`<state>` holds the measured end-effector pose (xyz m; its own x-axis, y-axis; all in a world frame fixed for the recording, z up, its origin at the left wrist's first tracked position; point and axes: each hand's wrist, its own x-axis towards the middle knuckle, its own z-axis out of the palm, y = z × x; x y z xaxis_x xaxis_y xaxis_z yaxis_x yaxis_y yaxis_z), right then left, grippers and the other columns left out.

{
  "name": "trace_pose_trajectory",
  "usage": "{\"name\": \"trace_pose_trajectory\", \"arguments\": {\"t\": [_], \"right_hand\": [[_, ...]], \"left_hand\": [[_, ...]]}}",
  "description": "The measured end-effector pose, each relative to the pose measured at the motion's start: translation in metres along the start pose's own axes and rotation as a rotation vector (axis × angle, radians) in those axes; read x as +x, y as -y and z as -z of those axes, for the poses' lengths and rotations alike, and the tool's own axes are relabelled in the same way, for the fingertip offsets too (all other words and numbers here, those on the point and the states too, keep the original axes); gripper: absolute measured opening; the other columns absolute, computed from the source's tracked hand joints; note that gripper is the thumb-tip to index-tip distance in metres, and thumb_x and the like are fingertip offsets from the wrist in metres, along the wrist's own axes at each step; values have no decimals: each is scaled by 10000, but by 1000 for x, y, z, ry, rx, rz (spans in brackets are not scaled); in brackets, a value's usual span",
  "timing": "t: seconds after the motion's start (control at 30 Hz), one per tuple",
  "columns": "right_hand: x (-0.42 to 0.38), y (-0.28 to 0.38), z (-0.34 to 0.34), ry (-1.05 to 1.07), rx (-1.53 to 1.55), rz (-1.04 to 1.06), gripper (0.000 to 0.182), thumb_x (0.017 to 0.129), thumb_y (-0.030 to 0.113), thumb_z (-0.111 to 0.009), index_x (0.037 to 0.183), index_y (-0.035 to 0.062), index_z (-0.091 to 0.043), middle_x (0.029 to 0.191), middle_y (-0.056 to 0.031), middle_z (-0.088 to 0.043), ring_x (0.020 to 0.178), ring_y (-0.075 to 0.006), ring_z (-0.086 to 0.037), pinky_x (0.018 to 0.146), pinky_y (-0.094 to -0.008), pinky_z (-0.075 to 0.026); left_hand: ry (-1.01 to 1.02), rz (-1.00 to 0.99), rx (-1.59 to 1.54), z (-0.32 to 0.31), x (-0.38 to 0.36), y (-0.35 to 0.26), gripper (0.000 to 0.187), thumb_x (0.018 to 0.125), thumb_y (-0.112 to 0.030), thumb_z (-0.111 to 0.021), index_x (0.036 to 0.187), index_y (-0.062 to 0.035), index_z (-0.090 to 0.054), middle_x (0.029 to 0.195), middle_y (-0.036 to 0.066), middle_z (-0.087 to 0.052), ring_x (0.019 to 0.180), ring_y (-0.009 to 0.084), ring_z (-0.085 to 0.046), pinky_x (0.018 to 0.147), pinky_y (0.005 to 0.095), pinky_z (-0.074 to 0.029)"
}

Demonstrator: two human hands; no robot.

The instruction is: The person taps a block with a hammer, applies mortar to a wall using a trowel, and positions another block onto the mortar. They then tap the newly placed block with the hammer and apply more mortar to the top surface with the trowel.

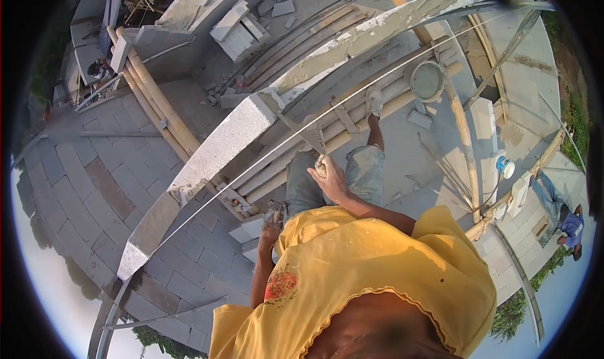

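Observation:
My right hand (332, 181) is closed round the handle of a trowel (308, 134), in front of my knees. The trowel's blade points up and left, its tip close to the end of a pale concrete block (229, 129) on the narrow wall. Grey mortar (327, 57) coats the wall top beyond that block. A taut white string (261, 159) runs along the near side of the wall and passes by the blade. Lower and to the left, my left hand (270, 232) is closed beside my left leg, round a greyish thing that I cannot make out.
A bucket (428, 81) of grey mix stands on the planks near my foot. Bamboo poles (462, 145) and planks form the scaffold. Stacked blocks (239, 32) lie beyond the wall. A white-and-blue pail (504, 166) is at right, near another person (571, 228) in blue.

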<state>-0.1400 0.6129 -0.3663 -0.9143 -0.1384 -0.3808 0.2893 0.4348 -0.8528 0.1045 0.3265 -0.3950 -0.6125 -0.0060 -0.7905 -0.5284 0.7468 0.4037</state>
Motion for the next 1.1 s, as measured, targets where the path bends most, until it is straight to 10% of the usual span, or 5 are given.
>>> {"name": "trace_pose_trajectory", "arguments": {"t": [0.27,0.37,0.63,0.77,1.1], "right_hand": [[36,43,45,186,-92,-271,510,885,304,-743,1190,-2,-473,961,-267,-663,914,-463,-660,805,-499,-515],[42,66,22,209,-112,-188,538,880,274,-747,1195,-26,-430,978,-294,-641,948,-454,-653,814,-501,-510],[-7,99,38,30,-192,118,466,896,231,-742,1170,2,-443,958,-261,-647,900,-470,-648,798,-506,-512],[-9,62,65,182,30,-164,492,903,292,-743,1171,7,-443,910,-249,-658,872,-464,-662,745,-511,-531],[31,34,-35,205,-264,-77,385,906,178,-678,1118,-31,-433,945,-275,-632,820,-439,-671,706,-493,-539]], "left_hand": [[13,89,-434,37,39,-93,293,916,-233,-630,1134,-45,-687,970,71,-714,892,200,-628,817,376,-495],[11,149,-417,49,29,-142,270,881,-205,-636,1096,-45,-671,963,141,-700,902,296,-657,831,400,-499],[32,229,-612,37,28,-146,235,884,-131,-641,1099,-46,-680,923,42,-680,860,163,-601,798,332,-489],[6,292,-557,35,15,-146,243,879,-121,-646,1105,-40,-681,944,30,-685,868,150,-597,800,322,-488],[-55,325,-600,14,-2,-117,298,872,-197,-663,1119,-34,-698,970,83,-707,910,231,-627,856,376,-492]]}}
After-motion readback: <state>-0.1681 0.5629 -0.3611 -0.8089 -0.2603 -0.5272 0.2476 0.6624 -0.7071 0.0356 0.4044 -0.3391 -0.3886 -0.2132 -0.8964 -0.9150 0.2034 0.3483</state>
